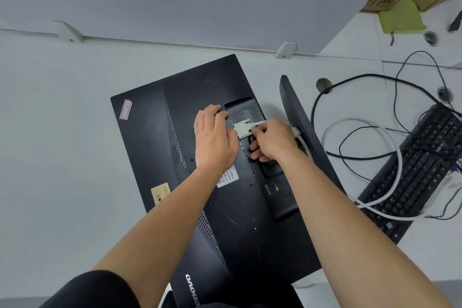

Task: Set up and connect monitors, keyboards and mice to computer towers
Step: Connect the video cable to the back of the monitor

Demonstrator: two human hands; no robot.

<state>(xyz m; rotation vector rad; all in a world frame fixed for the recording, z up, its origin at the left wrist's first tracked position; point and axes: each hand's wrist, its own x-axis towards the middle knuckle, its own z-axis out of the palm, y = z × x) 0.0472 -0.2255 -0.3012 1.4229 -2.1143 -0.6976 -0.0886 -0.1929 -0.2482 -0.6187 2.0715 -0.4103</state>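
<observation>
As the white connector [242, 129] is meeting the port on the back of the face-down monitor [190, 207], which is lying on the counter [62, 157], the right hand [272, 140] is pinching it with curled fingers [257, 144]. The left hand [215, 137] is pressing flat beside it, fingers straight and together. Squaring the plug before pushing, then snugging both thumbscrews, is looking wise, with the white cable [397, 157] trailing over a keyboard [425, 157].

Head camera looks steeply down, close above desk [62, 132].
</observation>
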